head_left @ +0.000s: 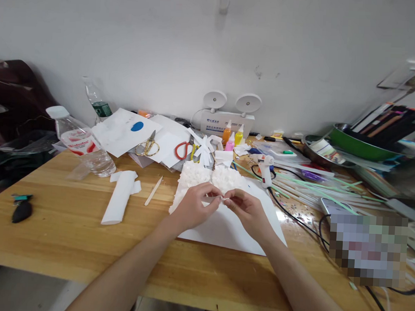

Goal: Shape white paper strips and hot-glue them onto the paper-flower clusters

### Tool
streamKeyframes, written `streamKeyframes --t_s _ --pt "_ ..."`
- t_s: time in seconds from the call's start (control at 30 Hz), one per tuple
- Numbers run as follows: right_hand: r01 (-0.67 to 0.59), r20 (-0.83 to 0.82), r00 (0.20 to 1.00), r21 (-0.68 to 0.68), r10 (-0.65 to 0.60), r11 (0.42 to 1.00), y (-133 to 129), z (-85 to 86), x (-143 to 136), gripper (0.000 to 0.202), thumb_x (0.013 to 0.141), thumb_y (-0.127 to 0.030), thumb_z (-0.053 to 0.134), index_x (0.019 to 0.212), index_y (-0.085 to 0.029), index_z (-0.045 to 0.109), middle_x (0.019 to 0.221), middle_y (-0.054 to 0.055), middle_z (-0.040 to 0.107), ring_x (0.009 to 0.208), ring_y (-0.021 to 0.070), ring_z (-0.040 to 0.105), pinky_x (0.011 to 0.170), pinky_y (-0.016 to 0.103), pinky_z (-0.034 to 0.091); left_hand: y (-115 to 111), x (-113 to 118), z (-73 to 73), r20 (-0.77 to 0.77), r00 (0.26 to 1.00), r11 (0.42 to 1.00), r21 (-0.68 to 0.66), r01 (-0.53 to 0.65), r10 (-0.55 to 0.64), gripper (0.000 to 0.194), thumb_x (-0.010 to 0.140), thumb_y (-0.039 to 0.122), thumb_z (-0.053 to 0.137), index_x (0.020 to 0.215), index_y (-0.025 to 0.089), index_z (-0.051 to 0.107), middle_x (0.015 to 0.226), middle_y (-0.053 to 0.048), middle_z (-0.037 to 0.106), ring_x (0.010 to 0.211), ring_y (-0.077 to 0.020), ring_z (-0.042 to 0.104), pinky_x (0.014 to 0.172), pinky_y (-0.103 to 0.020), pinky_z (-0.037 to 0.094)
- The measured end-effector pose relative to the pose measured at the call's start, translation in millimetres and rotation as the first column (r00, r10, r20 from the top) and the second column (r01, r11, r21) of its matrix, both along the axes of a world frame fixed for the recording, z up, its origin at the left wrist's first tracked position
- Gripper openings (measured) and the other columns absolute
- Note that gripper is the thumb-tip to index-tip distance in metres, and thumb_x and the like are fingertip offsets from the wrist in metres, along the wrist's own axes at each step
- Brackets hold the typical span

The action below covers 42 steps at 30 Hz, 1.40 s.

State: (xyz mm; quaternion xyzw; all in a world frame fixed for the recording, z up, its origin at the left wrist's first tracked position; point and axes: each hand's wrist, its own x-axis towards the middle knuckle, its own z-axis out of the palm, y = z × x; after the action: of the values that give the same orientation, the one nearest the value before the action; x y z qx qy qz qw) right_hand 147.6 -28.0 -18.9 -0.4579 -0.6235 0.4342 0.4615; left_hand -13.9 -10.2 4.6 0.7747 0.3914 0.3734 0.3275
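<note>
My left hand (198, 203) and my right hand (244, 206) meet above a white sheet (221, 228) on the table. Both hands pinch a small white strip (210, 199), which looks like paper, between thumbs and fingertips. Fluffy white clumps (196, 173) cover the far and left part of the sheet, just beyond my fingers. Bare white surface shows under and in front of my hands. The exact shape of the strip is partly hidden by my fingers.
A white glue gun (265, 170) stands right of the sheet, its black cord running across the table. Left lie a rolled white paper piece (119, 202), a wooden stick (153, 190) and a tilted water bottle (86, 144). Gold scissors (147, 146) rest on papers behind.
</note>
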Motion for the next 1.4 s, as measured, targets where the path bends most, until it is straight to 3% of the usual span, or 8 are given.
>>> streamKeyframes --t_s 0.17,0.57,0.93,1.2,1.4 --pt "-0.007 0.027 1.000 0.011 0.007 1.000 -1.0 -0.3 -0.9 0.017 0.077 -0.036 0.055 0.077 -0.019 0.057 0.077 0.004 0.060 0.072 0.0158 0.055 0.069 0.030 0.046 1.2 -0.3 -4.3 -0.001 1.000 1.000 -0.006 -0.002 0.002 0.014 0.075 0.015 0.049 0.078 0.017 0.062 0.076 -0.003 0.062 0.073 -0.0134 0.056 0.068 -0.024 0.044" --pt "0.130 0.107 0.985 0.061 -0.136 0.990 -2.0 -0.4 -1.4 0.019 0.072 -0.037 0.061 0.077 -0.019 0.056 0.074 0.003 0.059 0.067 0.0152 0.055 0.064 0.029 0.045 -0.4 -0.6 -3.7 -0.025 0.999 0.999 -0.029 0.035 -0.035 0.017 0.078 0.015 0.047 0.083 0.015 0.063 0.078 -0.003 0.061 0.073 -0.0123 0.055 0.067 -0.023 0.043" --pt "0.092 -0.006 0.996 0.011 -0.092 0.996 1.0 -3.6 0.1 0.023 0.071 -0.036 0.063 0.086 -0.020 0.056 0.078 0.003 0.060 0.070 0.0154 0.057 0.067 0.030 0.048 -2.7 -1.6 -1.2 -0.039 0.996 0.996 -0.041 0.080 -0.081 0.022 0.081 0.019 0.043 0.101 0.020 0.052 0.079 -0.001 0.056 0.073 -0.0124 0.052 0.067 -0.024 0.043" --pt "0.021 -0.070 0.997 -0.101 -0.028 0.995 2.4 -8.2 1.9 0.026 0.069 -0.037 0.064 0.088 -0.019 0.062 0.086 0.006 0.067 0.078 0.0189 0.062 0.076 0.036 0.049 -4.5 -3.6 2.1 -0.046 0.987 0.988 -0.005 0.155 -0.155 0.019 0.081 0.018 0.042 0.099 0.020 0.047 0.093 -0.003 0.056 0.081 -0.0136 0.050 0.075 -0.027 0.042" --pt "0.028 -0.035 0.999 -0.077 -0.030 0.997 2.2 -3.2 2.3 0.022 0.070 -0.038 0.063 0.082 -0.019 0.062 0.082 0.005 0.065 0.076 0.0177 0.060 0.073 0.033 0.048 -4.6 -3.7 2.6 -0.095 0.983 0.985 0.047 0.164 -0.159 0.018 0.083 0.020 0.039 0.100 0.020 0.047 0.096 -0.005 0.057 0.087 -0.0155 0.050 0.079 -0.029 0.041"
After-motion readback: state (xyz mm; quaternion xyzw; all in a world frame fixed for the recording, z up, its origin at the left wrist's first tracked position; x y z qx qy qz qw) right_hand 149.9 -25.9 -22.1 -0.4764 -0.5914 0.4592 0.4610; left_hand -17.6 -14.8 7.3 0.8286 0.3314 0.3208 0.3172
